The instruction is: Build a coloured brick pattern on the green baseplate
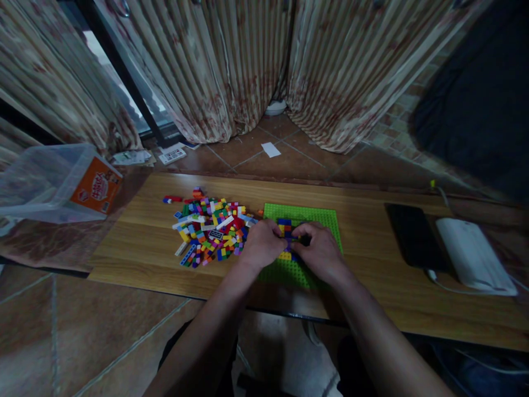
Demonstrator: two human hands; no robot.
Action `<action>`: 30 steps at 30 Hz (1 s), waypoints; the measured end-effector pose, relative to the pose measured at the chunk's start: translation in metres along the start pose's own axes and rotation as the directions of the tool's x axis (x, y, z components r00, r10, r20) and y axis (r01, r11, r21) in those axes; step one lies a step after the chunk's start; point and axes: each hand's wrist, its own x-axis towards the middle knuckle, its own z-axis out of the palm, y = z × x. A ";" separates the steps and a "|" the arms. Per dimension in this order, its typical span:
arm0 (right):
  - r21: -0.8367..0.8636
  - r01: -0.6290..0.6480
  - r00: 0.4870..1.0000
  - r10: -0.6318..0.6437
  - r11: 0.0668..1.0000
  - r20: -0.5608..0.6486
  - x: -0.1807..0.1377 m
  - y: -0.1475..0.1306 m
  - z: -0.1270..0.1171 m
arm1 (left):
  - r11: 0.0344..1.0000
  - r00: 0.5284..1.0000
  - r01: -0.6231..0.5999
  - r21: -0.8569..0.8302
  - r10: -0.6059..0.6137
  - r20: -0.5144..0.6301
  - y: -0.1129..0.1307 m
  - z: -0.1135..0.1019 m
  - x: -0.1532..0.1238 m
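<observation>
A green studded baseplate [297, 275] lies on the wooden table, with blue and yellow toy bricks [284, 223] built up near its middle. My left hand [266, 242] comes in from the left, its fingers closed at the brick build. From the other side my right hand [318, 248] reaches the same bricks, thumb and forefinger drawn together beside a small purple-blue piece. My fingers hide most of what they grip. Left of the plate is a heap of loose toy bricks [215, 229] in many colours, close to my left hand.
On the table's right lie a black phone [415, 237] and a white power bank [475, 256] with a cable. A clear plastic box [49, 182] with an orange label stands beyond the table's left end. Curtains [231, 66] hang behind; a white paper [270, 149] lies on the floor.
</observation>
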 end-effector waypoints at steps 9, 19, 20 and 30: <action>0.138 0.022 0.999 -0.026 0.990 0.030 0.002 0.009 -0.007 | 0.989 0.997 -0.057 -0.133 0.065 0.053 -0.009 -0.004 0.000; 0.130 -0.061 0.998 0.062 0.990 -0.007 0.004 0.002 -0.002 | 0.997 0.998 -0.051 -0.062 0.052 0.021 -0.002 -0.005 0.004; 0.125 -0.060 0.998 0.061 0.990 -0.007 0.004 0.002 -0.002 | 0.997 0.999 -0.050 -0.054 0.051 0.015 -0.002 -0.004 0.004; 0.116 -0.057 0.998 0.060 0.992 -0.027 0.005 0.001 -0.001 | 0.999 0.999 -0.043 0.003 0.043 -0.007 0.000 -0.003 0.004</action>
